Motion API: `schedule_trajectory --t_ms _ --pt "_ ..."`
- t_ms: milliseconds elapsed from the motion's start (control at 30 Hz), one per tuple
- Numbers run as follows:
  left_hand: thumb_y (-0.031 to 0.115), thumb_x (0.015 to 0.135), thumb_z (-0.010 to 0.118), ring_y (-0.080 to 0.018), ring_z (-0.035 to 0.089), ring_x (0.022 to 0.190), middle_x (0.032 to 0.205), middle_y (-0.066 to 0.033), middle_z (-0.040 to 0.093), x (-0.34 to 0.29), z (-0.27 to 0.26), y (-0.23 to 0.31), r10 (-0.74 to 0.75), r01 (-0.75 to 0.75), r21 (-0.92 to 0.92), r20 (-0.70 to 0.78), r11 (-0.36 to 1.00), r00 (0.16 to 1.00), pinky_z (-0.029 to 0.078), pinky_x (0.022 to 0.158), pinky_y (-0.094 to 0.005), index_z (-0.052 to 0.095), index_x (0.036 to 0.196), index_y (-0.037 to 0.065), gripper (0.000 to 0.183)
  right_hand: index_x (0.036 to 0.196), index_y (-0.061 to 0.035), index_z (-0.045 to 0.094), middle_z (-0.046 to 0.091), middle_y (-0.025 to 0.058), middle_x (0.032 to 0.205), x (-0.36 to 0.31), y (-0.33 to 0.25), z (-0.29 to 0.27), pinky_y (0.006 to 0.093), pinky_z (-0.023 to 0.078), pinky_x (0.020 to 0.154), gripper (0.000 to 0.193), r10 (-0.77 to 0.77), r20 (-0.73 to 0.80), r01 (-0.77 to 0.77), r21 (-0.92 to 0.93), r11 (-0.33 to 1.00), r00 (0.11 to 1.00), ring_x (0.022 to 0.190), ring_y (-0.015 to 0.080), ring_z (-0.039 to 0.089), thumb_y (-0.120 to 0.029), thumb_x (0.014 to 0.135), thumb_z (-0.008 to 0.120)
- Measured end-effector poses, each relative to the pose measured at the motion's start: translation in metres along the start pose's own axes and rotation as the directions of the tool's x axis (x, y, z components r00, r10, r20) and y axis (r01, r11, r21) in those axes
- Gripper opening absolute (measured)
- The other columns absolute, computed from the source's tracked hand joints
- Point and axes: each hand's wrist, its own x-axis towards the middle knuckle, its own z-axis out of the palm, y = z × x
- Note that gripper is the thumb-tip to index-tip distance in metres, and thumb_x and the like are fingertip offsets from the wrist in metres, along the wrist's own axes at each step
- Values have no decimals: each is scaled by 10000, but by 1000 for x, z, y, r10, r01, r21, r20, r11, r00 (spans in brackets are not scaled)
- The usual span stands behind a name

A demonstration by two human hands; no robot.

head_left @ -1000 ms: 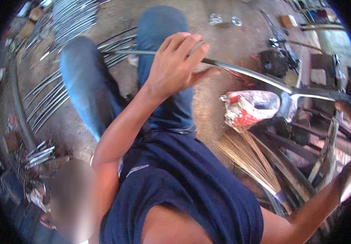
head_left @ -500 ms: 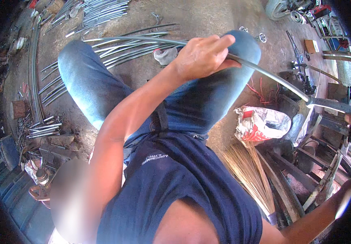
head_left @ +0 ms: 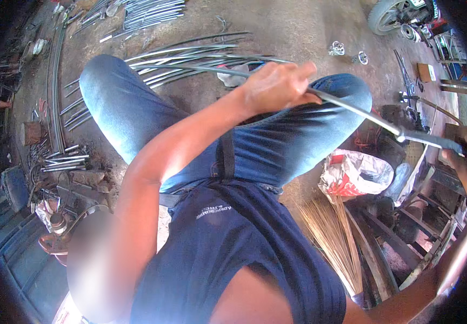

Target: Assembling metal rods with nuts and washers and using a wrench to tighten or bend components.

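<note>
My left hand (head_left: 277, 86) is closed around a long thin curved metal rod (head_left: 352, 110) that runs across my knees in blue jeans (head_left: 120, 108). On the right the rod's end enters a thicker dark pipe (head_left: 427, 140). My right hand (head_left: 455, 159), half hidden at the picture's rim, grips the far end of that pipe. My right forearm comes up along the right edge.
Several bent metal rods (head_left: 190, 54) lie on the dirt floor beyond my knees, with more bundles (head_left: 63, 159) at the left. A white and red plastic bag (head_left: 355, 173), a straw broom (head_left: 333, 237) and metal frames (head_left: 406, 227) are at the right. A wheel (head_left: 387, 13) stands at the top right.
My left hand has slid along the rod toward the right knee. The view has turned, so the rod pile and both knees now show more fully.
</note>
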Motion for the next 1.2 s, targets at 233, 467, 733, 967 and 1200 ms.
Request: schedule_trajectory --t_ms 233,467,733,967,1200 --pt "367 862 706 -334 641 796 976 -98 563 -22 -15 -75 -375 380 109 -66 919 925 526 668 -441 658 782 29 351 927 -4 529 547 180 870 69 1 60 450 422 751 304 -17 -429 56 79 995 903 859 389 544 -67 737 757" --pt "285 905 660 -337 632 828 960 -106 566 -30 0 -115 -427 427 81 -18 900 904 522 720 -431 691 1005 110 204 950 12 575 608 196 953 212 17 81 423 477 783 364 -122 -345 204 214 955 931 891 375 598 -195 741 789" --pt "316 949 588 -355 594 944 949 -143 603 -33 42 -178 -490 480 100 138 872 861 486 808 -441 665 1015 76 261 930 69 617 616 133 645 284 3 101 359 446 390 293 -66 112 -30 687 726 991 436 203 569 -158 789 735" --pt "394 963 541 -388 600 917 930 -179 611 -46 106 -216 -558 547 117 248 829 792 479 777 -477 630 959 34 370 868 76 599 609 161 617 303 -23 178 375 471 418 133 1 216 -179 810 559 976 474 228 604 -55 872 579" --pt "488 947 533 -392 620 936 937 -165 629 -53 134 -253 -609 575 206 338 792 717 501 775 -481 629 953 45 453 998 55 628 646 297 920 312 -74 275 493 482 761 234 244 108 -223 827 516 964 880 471 633 -161 922 579"
